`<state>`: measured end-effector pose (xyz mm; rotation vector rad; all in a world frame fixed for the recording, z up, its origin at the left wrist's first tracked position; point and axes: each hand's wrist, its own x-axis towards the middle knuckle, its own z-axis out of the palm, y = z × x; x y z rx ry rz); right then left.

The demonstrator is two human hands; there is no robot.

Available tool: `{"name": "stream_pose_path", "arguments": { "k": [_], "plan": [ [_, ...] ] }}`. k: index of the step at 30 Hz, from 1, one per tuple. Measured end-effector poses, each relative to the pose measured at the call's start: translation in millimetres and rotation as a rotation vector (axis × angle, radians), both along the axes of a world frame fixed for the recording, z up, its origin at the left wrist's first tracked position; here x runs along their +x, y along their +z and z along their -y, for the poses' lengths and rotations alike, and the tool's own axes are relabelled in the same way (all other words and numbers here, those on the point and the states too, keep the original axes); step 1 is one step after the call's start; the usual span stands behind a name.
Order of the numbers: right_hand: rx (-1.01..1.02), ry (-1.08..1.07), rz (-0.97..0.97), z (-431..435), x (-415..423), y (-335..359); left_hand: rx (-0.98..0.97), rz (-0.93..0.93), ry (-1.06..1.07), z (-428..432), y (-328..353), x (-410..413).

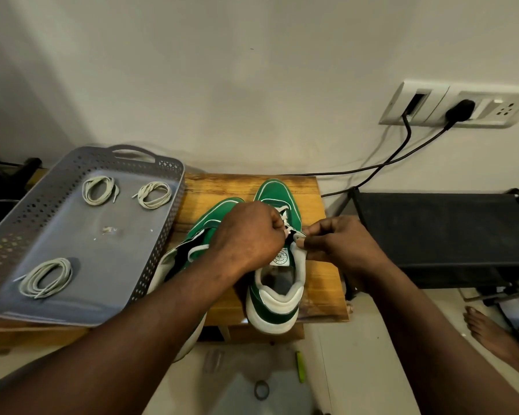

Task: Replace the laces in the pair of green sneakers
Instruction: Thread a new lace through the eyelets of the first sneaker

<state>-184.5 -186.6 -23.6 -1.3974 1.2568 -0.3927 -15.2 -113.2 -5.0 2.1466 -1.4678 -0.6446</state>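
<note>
Right-side sneaker (274, 307) on wooden bench (252, 182), heel toward the wearer, directly under both hands. Left hand (249, 235): fingers curled into a fist, pinching the white lace (285, 212) at the upper eyelets; forearm crosses over the left-side sneaker (219, 211). Right hand (339, 244): thumb and fingers pinching the same sneaker's top edge beside the tongue. Grey tray (168, 172) to the left holds three coiled laces (154, 194).
</note>
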Motion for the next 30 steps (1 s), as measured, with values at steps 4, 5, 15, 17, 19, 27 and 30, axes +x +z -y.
{"name": "stream_pose_path", "arguments": {
  "k": [4,5,15,17,19,27,30],
  "plan": [
    [0.053,0.009,0.048,1,-4,2,0.019,0.048,-0.024,1,-5,-8],
    [0.067,0.012,0.062,1,-3,3,0.024,0.068,-0.031,1,-6,-8],
    [0.107,-0.013,0.112,0,-4,0,0.027,0.219,-0.047,3,-10,-26],
    [0.089,-0.006,0.106,-1,-4,-1,0.032,0.223,-0.038,3,-10,-26],
    [0.072,-0.002,0.097,-1,-3,-2,0.03,0.216,-0.02,4,-10,-27],
    [-0.024,0.021,0.037,-2,-4,-6,0.018,0.097,0.018,5,-17,-23],
    [-0.026,0.027,0.02,-1,-3,-6,0.07,0.061,-0.046,4,-11,-12]
  ]
}}
